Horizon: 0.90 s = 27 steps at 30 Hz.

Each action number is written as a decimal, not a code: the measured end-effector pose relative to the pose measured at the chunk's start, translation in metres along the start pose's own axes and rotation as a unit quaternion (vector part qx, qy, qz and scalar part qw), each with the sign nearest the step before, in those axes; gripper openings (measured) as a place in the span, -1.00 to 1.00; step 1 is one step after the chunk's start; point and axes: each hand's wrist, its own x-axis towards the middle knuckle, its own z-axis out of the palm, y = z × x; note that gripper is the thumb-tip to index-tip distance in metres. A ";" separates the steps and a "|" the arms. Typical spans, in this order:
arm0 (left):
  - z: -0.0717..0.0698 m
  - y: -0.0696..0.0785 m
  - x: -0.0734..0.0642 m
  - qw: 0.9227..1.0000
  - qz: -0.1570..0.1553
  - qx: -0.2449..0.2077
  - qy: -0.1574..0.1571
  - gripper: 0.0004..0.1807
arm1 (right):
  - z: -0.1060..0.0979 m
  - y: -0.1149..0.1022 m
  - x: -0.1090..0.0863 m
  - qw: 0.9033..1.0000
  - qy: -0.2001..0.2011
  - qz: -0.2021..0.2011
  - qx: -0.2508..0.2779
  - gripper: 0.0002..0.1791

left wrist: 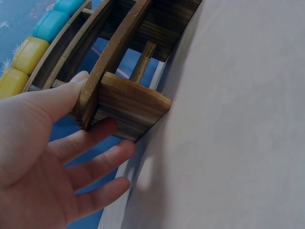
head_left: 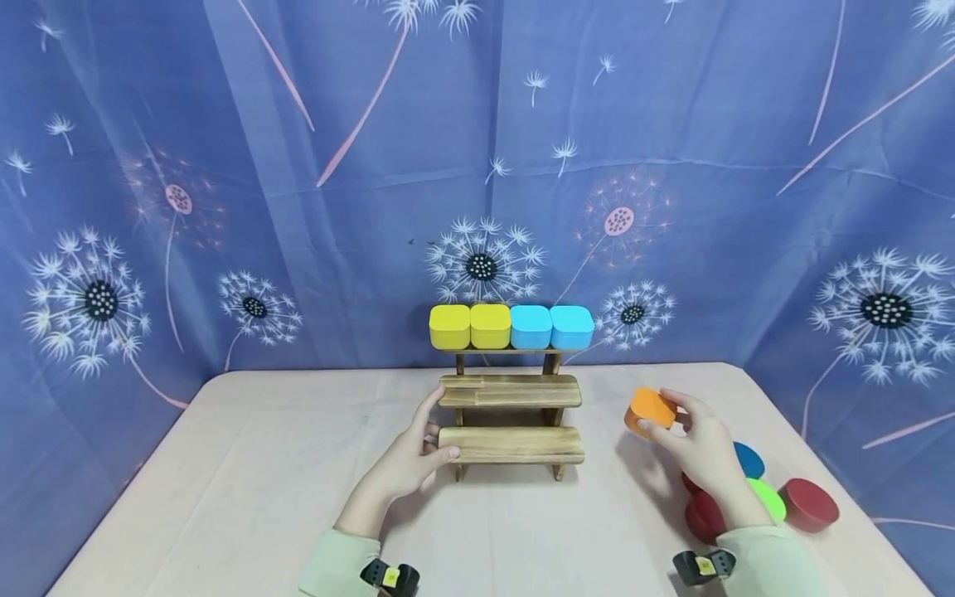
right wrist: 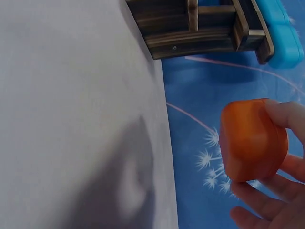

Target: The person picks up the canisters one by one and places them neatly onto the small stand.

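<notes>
A three-tier wooden stand (head_left: 511,448) stands at the middle of the table. My left hand (head_left: 403,464) grips its left end, with the thumb on the lowest step (left wrist: 114,43) and the other fingers beside the end. Along the top tier sit two yellow blocks (head_left: 490,327) on the left and two light-blue blocks (head_left: 531,329) on the right, all with rounded corners. To the right of the stand, my right hand (head_left: 705,448) holds an orange rounded block (right wrist: 252,140) between thumb and fingers, raised above the table. The two lower tiers carry no blocks.
Near my right forearm lie several more blocks: a dark blue one (head_left: 748,459), a bright green one (head_left: 768,500), a dark red round one (head_left: 811,506) and another red one (head_left: 704,518), partly hidden by the arm. A blue dandelion-print curtain (head_left: 358,249) hangs behind the table.
</notes>
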 end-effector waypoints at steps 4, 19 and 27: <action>0.000 -0.001 0.000 1.000 0.001 0.001 0.001 -0.04 | 0.003 -0.005 0.000 1.000 0.012 -0.026 -0.007 -0.30; 0.000 0.000 0.000 1.000 0.011 0.001 -0.001 -0.04 | 0.013 -0.031 0.002 0.997 0.019 -0.067 0.030 -0.34; -0.001 0.001 -0.001 1.000 0.016 0.004 0.001 -0.05 | 0.017 -0.047 0.007 0.994 0.025 -0.097 0.044 -0.35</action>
